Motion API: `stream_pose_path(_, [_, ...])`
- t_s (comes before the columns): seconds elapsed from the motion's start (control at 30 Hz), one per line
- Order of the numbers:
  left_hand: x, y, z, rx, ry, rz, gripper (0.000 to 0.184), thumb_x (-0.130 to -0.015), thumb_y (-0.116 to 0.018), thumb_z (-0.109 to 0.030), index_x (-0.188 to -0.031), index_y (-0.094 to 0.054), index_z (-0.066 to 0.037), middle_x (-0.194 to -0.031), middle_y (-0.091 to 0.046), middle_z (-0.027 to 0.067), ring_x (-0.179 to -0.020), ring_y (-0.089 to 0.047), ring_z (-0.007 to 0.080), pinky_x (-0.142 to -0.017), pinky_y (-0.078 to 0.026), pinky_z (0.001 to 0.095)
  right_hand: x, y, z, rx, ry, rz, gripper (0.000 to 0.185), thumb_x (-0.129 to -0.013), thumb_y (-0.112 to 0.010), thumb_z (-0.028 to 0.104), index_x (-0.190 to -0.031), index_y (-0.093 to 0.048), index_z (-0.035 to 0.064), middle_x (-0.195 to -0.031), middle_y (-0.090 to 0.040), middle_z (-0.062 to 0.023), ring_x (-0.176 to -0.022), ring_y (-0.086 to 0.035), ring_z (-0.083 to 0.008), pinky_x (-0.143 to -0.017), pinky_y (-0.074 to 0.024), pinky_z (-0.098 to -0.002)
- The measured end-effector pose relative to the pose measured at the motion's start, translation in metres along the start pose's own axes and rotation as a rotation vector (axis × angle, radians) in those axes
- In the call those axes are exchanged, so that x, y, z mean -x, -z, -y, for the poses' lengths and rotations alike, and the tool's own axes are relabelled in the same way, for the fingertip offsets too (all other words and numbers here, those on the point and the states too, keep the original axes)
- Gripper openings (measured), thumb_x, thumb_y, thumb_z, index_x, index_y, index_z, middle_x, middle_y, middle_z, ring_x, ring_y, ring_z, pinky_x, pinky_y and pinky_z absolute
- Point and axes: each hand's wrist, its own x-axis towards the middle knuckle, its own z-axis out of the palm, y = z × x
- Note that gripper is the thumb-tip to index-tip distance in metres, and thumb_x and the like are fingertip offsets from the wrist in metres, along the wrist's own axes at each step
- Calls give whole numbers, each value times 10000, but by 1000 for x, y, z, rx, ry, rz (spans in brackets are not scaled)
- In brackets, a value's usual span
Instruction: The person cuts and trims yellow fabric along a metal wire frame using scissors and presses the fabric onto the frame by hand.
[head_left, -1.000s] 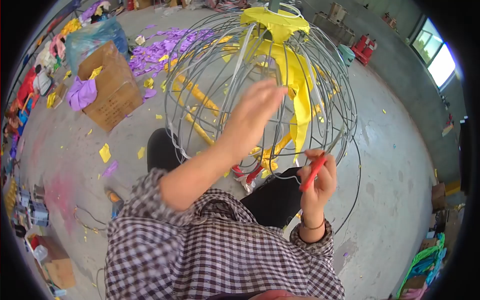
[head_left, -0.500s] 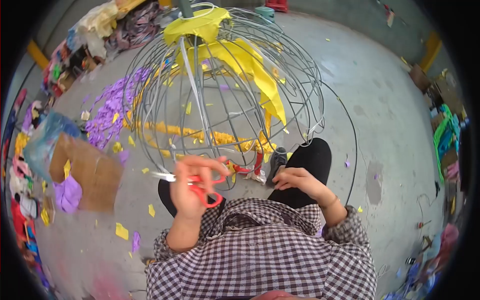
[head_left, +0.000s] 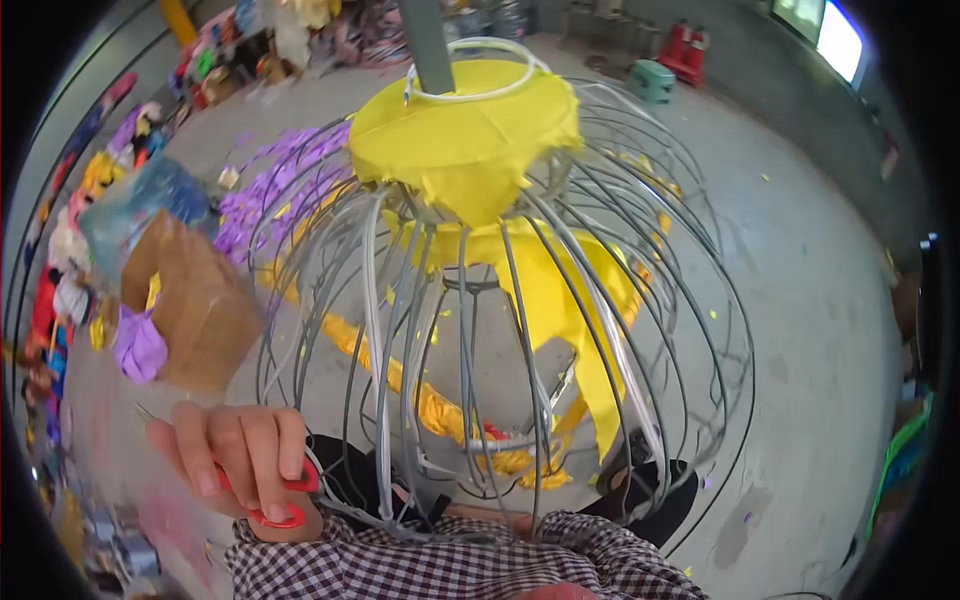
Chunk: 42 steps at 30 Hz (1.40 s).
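Observation:
My left hand (head_left: 240, 455) is closed around red-handled scissors (head_left: 308, 478), with the blade tip pointing up and left. It is beside the lower left of a large domed frame of grey wire (head_left: 465, 350). Yellow cloth (head_left: 450, 140) covers the frame's top around a grey post, and a pointed yellow piece (head_left: 570, 290) hangs inside on the right. A ruffled orange-yellow band (head_left: 440, 412) runs round low inside the wires. Of my right arm, only a little skin shows behind the lower wires near my lap; its fingers are hidden.
A cardboard box (head_left: 190, 310) with purple cloth (head_left: 140, 343) stands to the left, beside blue clear plastic (head_left: 150, 205). Purple scraps (head_left: 265, 190) lie on the floor behind the frame. Heaps of coloured material line the left wall. A teal container (head_left: 652, 82) and red objects (head_left: 684, 52) stand far back.
The wire frame now appears larger and nearer, over my lap. My left hand has moved left and down with the scissors. My right hand has gone from plain view to behind the wires.

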Motion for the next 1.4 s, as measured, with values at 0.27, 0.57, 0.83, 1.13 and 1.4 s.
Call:
stream_pose_path(0.27, [4,-21,14,-450,-19,-37,563,-1106,-231,-457,-834,-602,-131,-452,-462,-33,-482,-611,192,-675,-473,351,91,135,-28,69,-129,330,373,-998,-521,249,-1269,-661,34,-1250,-681,-118,-1113,-628,-275,-958,-488,-386])
stream_pose_path(0.57, [110,-134,-5,-583,-200,-271,607,-1107,-228,-451,-806,-627,-106,-451,-471,-26,-472,-585,187,-687,-469,345,125,244,35,410,-65,534,381,-1020,-500,273,-1260,-655,19,-1237,-685,-116,-1103,-637,-254,-945,-493,-367])
stream_pose_path(0.83, [191,-212,26,-556,-90,-263,609,-1108,-227,-426,-821,-635,-75,-449,-462,-27,-516,-584,198,-733,-466,339,144,223,191,636,-33,611,395,-1040,-480,294,-1251,-649,6,-1226,-689,-114,-1094,-644,-235,-933,-498,-351])
stream_pose_path(1.13, [173,-204,63,-432,-15,-292,565,-1107,-252,-414,-898,-625,-45,-455,-420,-26,-581,-592,202,-775,-469,350,289,267,373,300,-68,604,358,-1066,-498,215,-1270,-600,-61,-1164,-697,-169,-1058,-671,-225,-959,-510,-286])
stream_pose_path(1.4, [147,-183,91,-294,57,-275,559,-1102,-272,-424,-883,-623,-48,-446,-413,-31,-551,-565,186,-806,-459,339,283,341,522,-74,743,-164,227,-1018,-509,120,-1168,-603,-22,-1118,-693,-177,-813,-649,-184,-779,-555,-304])
